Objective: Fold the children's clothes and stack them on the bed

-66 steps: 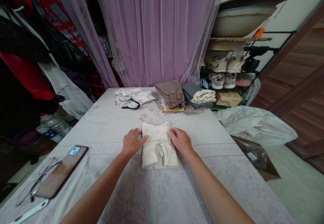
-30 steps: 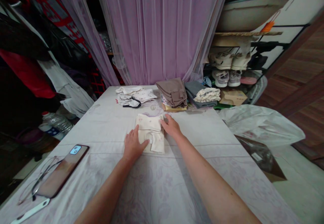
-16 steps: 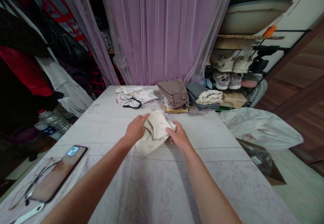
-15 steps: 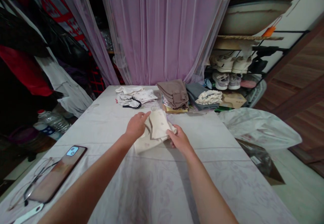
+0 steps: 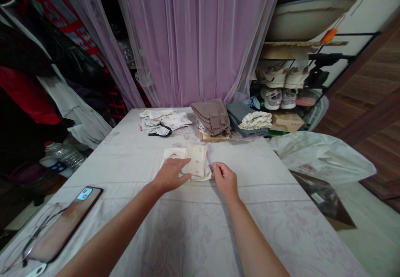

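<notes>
A small cream garment (image 5: 197,160) with a faint print lies folded into a rough rectangle on the light patterned tablecloth (image 5: 187,227). Across its left part rests my left hand (image 5: 171,175), open, with the fingers stretched out and the thumb apart. My right hand (image 5: 225,180) is closed at the garment's right edge, thumb and curled fingers pinching near its corner. Just how much fabric is between those fingers is hidden.
Behind stand a crumpled white clothes pile (image 5: 164,122), a stack topped by brown folded fabric (image 5: 214,118), and dark grey cloth (image 5: 239,116) under a cream ruffled item (image 5: 255,120). A phone (image 5: 67,222) and glasses (image 5: 40,231) lie at left. A purple curtain (image 5: 184,39) hangs behind.
The garment's lifted part now lies flat, folded over. My left hand went from pointing to spreading over its left side; my right hand moved slightly down and right along the edge.
</notes>
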The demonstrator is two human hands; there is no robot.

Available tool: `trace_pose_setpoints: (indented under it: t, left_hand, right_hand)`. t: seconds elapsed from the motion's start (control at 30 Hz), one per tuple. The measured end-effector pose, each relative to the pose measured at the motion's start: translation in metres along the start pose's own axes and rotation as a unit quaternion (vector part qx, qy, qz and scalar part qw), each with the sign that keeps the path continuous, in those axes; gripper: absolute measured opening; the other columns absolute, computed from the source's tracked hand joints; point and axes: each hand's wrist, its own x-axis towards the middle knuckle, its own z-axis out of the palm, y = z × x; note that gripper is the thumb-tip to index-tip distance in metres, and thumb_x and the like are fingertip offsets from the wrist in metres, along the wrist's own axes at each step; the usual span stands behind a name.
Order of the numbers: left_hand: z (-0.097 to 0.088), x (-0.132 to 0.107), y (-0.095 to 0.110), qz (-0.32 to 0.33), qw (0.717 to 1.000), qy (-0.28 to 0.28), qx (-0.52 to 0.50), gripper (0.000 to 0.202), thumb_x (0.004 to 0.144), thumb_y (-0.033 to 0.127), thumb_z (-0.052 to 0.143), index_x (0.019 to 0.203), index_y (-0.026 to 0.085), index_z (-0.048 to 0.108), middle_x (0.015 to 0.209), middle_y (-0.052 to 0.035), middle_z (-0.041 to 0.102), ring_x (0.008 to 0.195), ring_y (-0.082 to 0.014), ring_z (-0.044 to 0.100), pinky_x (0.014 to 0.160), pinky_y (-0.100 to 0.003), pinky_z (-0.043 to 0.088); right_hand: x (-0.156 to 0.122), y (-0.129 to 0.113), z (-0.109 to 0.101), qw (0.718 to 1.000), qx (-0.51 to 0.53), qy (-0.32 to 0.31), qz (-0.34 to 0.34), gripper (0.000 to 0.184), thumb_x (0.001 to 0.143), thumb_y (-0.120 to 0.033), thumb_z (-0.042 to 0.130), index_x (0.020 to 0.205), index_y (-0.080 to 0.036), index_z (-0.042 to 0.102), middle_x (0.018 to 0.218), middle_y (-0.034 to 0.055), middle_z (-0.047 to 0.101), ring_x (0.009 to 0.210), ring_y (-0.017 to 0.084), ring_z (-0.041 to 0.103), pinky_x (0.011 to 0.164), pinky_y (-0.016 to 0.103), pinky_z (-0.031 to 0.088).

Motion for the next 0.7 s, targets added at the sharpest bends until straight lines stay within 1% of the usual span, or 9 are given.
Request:
trace_pose_setpoints:
  t: [0.1, 0.23, 0.3, 0.37, 0.47, 0.53, 0.57, 0.63, 0.7]
  left_hand:
    - [-0.008, 0.009, 0.004, -0.004, 0.998, -0.050, 0.043, 0.053, 0.083, 0.042, 0.062, 0.131, 0.020, 0.058, 0.123, -0.0129, 0.066, 0.115, -0.0291, 0.059, 0.102, -0.044, 0.041]
    - [-0.029, 0.026, 0.003, -0.018, 0.990, -0.131, 0.048, 0.033, 0.087, 0.032, 0.054, 0.116, 0.027, 0.069, 0.112, -0.0046, 0.072, 0.104, -0.0229, 0.064, 0.087, -0.031, 0.048]
    - [-0.044, 0.040, -0.002, -0.037, 0.989, -0.142, 0.031, 0.029, 0.088, 0.031, 0.050, 0.107, 0.029, 0.072, 0.106, -0.0014, 0.073, 0.097, -0.0204, 0.066, 0.080, -0.027, 0.048]
    - [-0.060, 0.060, -0.012, -0.080, 0.992, -0.101, 0.011, 0.030, 0.088, 0.035, 0.049, 0.104, 0.027, 0.072, 0.098, -0.0008, 0.074, 0.092, -0.0193, 0.066, 0.078, -0.025, 0.047]
    - [-0.074, 0.094, -0.035, -0.184, 0.980, 0.070, -0.013, 0.035, 0.089, 0.038, 0.047, 0.112, 0.022, 0.068, 0.101, -0.0041, 0.073, 0.098, -0.0208, 0.065, 0.088, -0.029, 0.047]
    - [-0.071, 0.109, -0.049, -0.230, 0.955, 0.186, -0.029, 0.041, 0.087, 0.036, 0.051, 0.123, 0.018, 0.062, 0.115, -0.0087, 0.068, 0.111, -0.0233, 0.060, 0.100, -0.035, 0.044]
    - [-0.065, 0.112, -0.054, -0.238, 0.946, 0.219, -0.035, 0.046, 0.086, 0.036, 0.054, 0.127, 0.016, 0.058, 0.122, -0.0111, 0.065, 0.118, -0.0250, 0.056, 0.104, -0.038, 0.041]
    - [-0.046, 0.106, -0.059, -0.223, 0.948, 0.222, -0.041, 0.052, 0.082, 0.035, 0.058, 0.130, 0.014, 0.055, 0.131, -0.0138, 0.060, 0.128, -0.0272, 0.049, 0.109, -0.041, 0.038]
    - [-0.022, 0.087, -0.057, -0.180, 0.968, 0.171, -0.037, 0.047, 0.083, 0.034, 0.057, 0.126, 0.017, 0.058, 0.133, -0.0119, 0.059, 0.129, -0.0260, 0.049, 0.110, -0.042, 0.038]
  right_hand:
    - [0.001, 0.002, 0.000, 1.000, 0.025, 0.009, -0.006, 0.038, 0.083, -0.048, 0.047, 0.088, -0.019, 0.071, 0.056, 0.0008, 0.066, 0.055, 0.017, 0.061, 0.059, 0.025, 0.048]
    - [0.004, 0.007, 0.000, 0.999, 0.046, 0.009, -0.008, 0.036, 0.083, -0.047, 0.049, 0.088, -0.019, 0.071, 0.056, 0.0004, 0.066, 0.053, 0.016, 0.060, 0.058, 0.025, 0.048]
    - [0.005, 0.009, 0.001, 0.999, 0.053, 0.012, -0.003, 0.035, 0.083, -0.046, 0.049, 0.087, -0.019, 0.071, 0.055, 0.0001, 0.065, 0.052, 0.016, 0.059, 0.057, 0.025, 0.048]
    - [0.006, 0.010, 0.002, 0.998, 0.059, 0.011, 0.001, 0.035, 0.083, -0.046, 0.049, 0.087, -0.019, 0.071, 0.055, -0.0005, 0.064, 0.051, 0.015, 0.057, 0.055, 0.024, 0.047]
    - [0.006, 0.010, 0.003, 0.998, 0.066, 0.008, 0.003, 0.035, 0.083, -0.046, 0.049, 0.086, -0.019, 0.071, 0.054, -0.0011, 0.063, 0.051, 0.014, 0.057, 0.055, 0.024, 0.046]
    - [0.006, 0.010, 0.002, 0.998, 0.067, 0.007, -0.001, 0.035, 0.084, -0.046, 0.049, 0.086, -0.019, 0.071, 0.055, -0.0011, 0.063, 0.052, 0.014, 0.058, 0.055, 0.024, 0.046]
    - [0.006, 0.010, 0.002, 0.998, 0.065, 0.007, -0.003, 0.035, 0.084, -0.046, 0.049, 0.086, -0.019, 0.071, 0.055, -0.0010, 0.064, 0.052, 0.014, 0.058, 0.056, 0.024, 0.047]
    - [0.005, 0.010, 0.002, 0.998, 0.058, 0.009, -0.006, 0.034, 0.084, -0.045, 0.049, 0.087, -0.019, 0.071, 0.057, -0.0003, 0.066, 0.054, 0.015, 0.060, 0.057, 0.024, 0.047]
    - [0.005, 0.011, 0.002, 0.999, 0.047, 0.007, -0.008, 0.033, 0.085, -0.044, 0.049, 0.088, -0.020, 0.071, 0.060, 0.0005, 0.068, 0.057, 0.016, 0.062, 0.059, 0.024, 0.048]
